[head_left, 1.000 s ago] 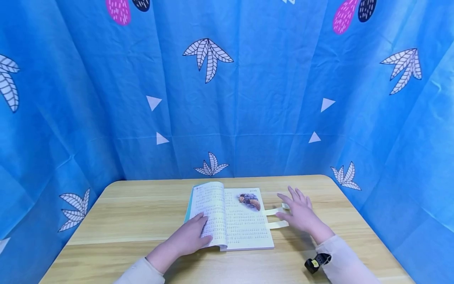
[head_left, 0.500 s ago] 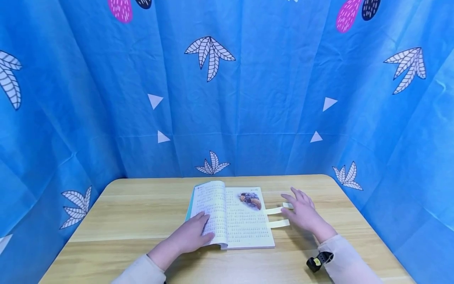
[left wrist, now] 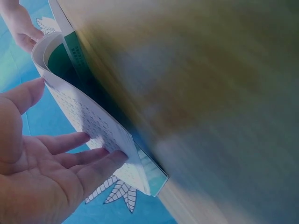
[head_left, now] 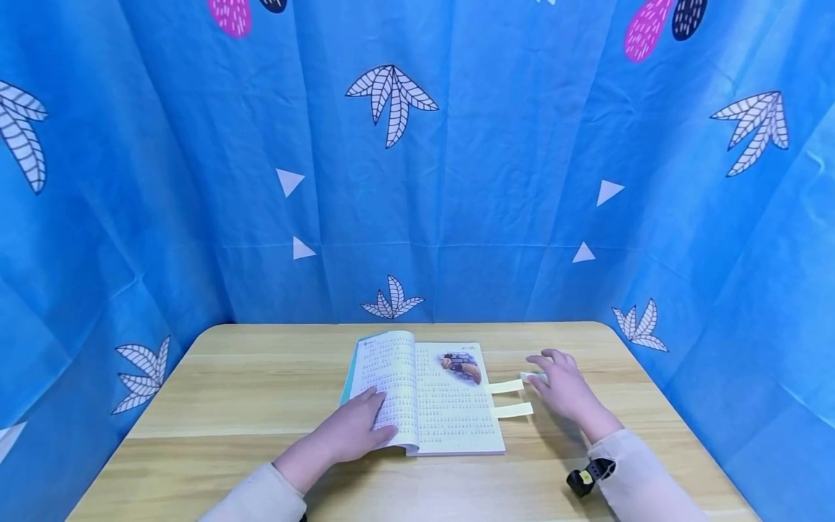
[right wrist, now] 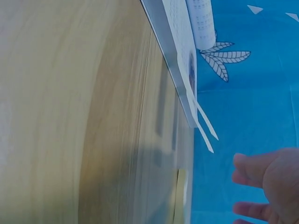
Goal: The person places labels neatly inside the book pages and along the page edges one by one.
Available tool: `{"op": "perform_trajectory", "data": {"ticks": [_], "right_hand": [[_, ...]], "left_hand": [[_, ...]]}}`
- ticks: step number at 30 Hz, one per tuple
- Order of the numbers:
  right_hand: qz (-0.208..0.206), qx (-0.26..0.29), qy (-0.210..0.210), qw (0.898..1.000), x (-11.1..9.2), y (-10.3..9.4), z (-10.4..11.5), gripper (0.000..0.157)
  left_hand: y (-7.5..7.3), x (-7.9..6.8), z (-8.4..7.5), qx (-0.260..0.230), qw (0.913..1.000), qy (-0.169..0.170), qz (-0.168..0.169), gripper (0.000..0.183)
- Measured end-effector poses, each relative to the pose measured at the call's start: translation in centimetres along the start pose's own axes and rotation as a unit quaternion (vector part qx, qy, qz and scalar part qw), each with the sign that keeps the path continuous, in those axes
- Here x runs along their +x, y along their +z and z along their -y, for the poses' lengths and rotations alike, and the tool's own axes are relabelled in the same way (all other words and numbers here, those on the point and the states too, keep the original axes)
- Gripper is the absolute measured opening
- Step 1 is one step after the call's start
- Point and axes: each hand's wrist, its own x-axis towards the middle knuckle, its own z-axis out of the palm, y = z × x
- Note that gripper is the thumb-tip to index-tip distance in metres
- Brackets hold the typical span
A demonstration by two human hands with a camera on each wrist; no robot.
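Observation:
An open book (head_left: 450,406) lies on the table, its printed left pages bulging up from the spine. My left hand (head_left: 355,429) rests on the left page with straight, spread fingers; the left wrist view shows the fingertips touching the printed page (left wrist: 79,107). Two pale yellow paper strips (head_left: 514,410) stick out from the book's right edge. Right of them, a small pad of paper strips (right wrist: 180,196) lies on the table. My right hand (head_left: 564,388) hovers over this pad, fingers slightly bent, holding nothing visible; a gap shows between hand and pad in the right wrist view.
The light wooden table (head_left: 248,391) has rounded far corners. Blue patterned curtain (head_left: 496,181) stands close behind it and along both sides. A black strap device (head_left: 590,476) sits on my right wrist. The book's teal-green cover (left wrist: 77,56) shows beneath the pages.
My right hand has moved slightly right, away from the strips, and its fingers have drawn in over the small pad. The left hand stays on the page. The head view has shifted slightly.

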Motion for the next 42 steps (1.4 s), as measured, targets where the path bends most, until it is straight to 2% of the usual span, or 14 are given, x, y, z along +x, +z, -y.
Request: {"op": "perform_trajectory", "data": {"ticks": [11,21,29,42], "right_hand": [[-0.001,0.003,0.020,1.000,0.5,0.6,-1.8,0.030],[-0.012,-0.018,0.016,1.000,1.2,1.7,-2.5,0.016],[-0.005,-0.030,0.028,0.999,1.7,2.2,-2.7,0.015],[0.030,-0.056,0.047,0.997,2.2,2.4,-2.3,0.014]], "left_hand": [[0.0,0.1,-0.5,0.003,1.0000,-0.004,0.006,0.077],[-0.1,0.0,-0.7,0.002,1.0000,-0.005,0.006,0.075],[0.0,-0.1,-0.6,0.001,1.0000,-0.001,0.008,0.076],[-0.1,-0.2,-0.5,0.013,0.9999,-0.001,0.005,0.075]]}}
